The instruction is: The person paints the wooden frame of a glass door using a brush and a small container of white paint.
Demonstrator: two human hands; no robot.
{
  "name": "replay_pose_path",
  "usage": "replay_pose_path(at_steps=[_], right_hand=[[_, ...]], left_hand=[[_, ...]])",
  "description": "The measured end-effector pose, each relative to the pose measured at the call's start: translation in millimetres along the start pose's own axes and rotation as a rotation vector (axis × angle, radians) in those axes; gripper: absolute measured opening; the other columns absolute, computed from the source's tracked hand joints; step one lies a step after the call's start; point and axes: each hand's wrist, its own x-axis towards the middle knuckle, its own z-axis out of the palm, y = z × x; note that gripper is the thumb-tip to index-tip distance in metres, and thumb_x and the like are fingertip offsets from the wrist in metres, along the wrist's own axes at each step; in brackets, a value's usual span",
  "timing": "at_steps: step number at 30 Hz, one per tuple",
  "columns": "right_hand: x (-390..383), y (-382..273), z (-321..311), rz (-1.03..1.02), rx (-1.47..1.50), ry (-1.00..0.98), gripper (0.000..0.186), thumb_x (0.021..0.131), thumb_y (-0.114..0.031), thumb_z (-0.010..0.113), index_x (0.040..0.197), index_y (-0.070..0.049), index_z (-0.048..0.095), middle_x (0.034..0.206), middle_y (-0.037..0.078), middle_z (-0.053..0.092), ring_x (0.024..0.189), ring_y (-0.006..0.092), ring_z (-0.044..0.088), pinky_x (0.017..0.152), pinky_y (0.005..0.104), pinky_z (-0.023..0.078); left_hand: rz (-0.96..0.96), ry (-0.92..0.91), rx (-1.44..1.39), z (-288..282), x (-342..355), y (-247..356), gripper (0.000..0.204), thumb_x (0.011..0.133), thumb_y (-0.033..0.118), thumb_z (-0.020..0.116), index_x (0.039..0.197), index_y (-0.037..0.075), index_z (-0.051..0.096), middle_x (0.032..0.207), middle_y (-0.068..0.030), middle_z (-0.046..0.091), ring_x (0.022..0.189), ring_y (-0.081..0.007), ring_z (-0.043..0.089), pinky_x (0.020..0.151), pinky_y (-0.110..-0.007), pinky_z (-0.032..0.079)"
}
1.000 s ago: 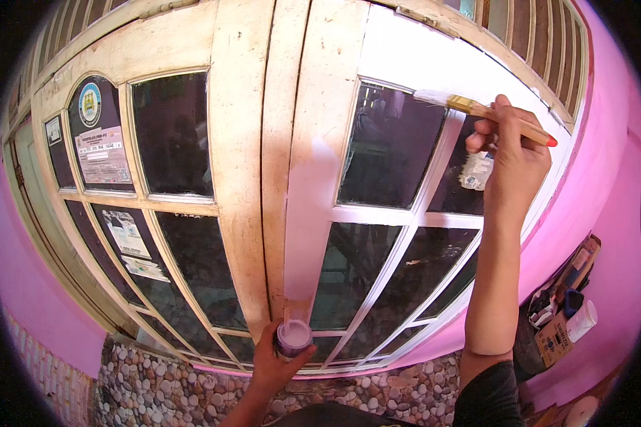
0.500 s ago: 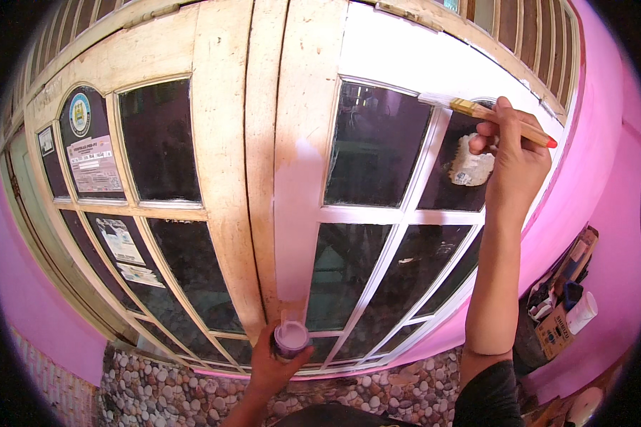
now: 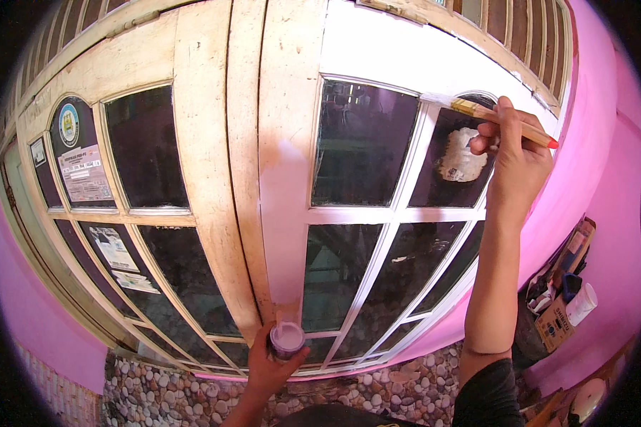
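Observation:
My right hand (image 3: 516, 153) is closed around the wooden handle of a paintbrush (image 3: 470, 108), which has a red tip. The bristles touch the white frame at the top of the right door (image 3: 384, 46), near where the upright bar between two panes meets it. Low in the middle, my left hand (image 3: 269, 364) grips a small cup (image 3: 288, 339) of pale paint, its fingers wrapped round the side. Fresh white paint covers most of the right door's frame. Its left stile carries a pale painted band below bare, cream-coloured wood.
To the left stands an unpainted cream door (image 3: 210, 92) with stickers on its glass. Pink walls (image 3: 591, 135) flank the doors. A cardboard box (image 3: 554, 329) and a white container (image 3: 581, 304) sit at the lower right. Pebble-patterned flooring (image 3: 171, 391) lies below.
The view has shifted slightly, so the doors appear further left. Relative to the door, the brush has moved a little to the right along the top frame. Both hands keep their holds.

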Motion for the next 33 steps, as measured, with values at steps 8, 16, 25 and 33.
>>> replay_pose_path(at_steps=[8,16,25,33], right_hand=[[-5,-4,13,0.001,0.085,-0.073,0.025,0.091,-0.018,0.071,0.086,0.005,0.063,0.067,0.012,0.065,0.048,0.0138,0.059,0.047,0.0239,0.048],[-11,-11,6,-0.03,0.012,-0.031,0.024,0.091,-0.017,0.071,0.087,0.006,0.064,0.067,0.011,0.064,0.051,0.0139,0.061,0.047,0.0236,0.049],[-14,-5,-2,-0.068,-0.055,0.013,0.023,0.091,-0.017,0.071,0.088,0.005,0.064,0.068,0.011,0.065,0.054,0.014,0.062,0.049,0.0235,0.049],[-16,-4,10,-0.107,0.047,-0.063,0.021,0.092,-0.015,0.07,0.087,0.004,0.065,0.067,0.011,0.065,0.054,0.0136,0.061,0.05,0.0236,0.049]], left_hand=[[-0.045,-0.072,-0.011,3,2,-9,0.085,0.069,0.023,0.091,0.134,-0.001,0.042,0.12,-0.0157,0.057,0.111,-0.0255,0.06,0.092,-0.039,0.051],[-0.009,-0.037,0.012,3,2,-10,0.073,0.071,0.017,0.089,0.128,-0.003,0.048,0.109,-0.0139,0.063,0.102,-0.0207,0.063,0.088,-0.034,0.051],[-0.005,-0.046,0.037,5,0,-7,0.074,0.071,0.018,0.089,0.129,-0.003,0.047,0.11,-0.0145,0.063,0.102,-0.0215,0.063,0.088,-0.034,0.051],[-0.017,-0.025,-0.01,4,-4,-10,0.076,0.071,0.019,0.089,0.13,-0.003,0.047,0.111,-0.0155,0.062,0.104,-0.0225,0.063,0.089,-0.036,0.051]])
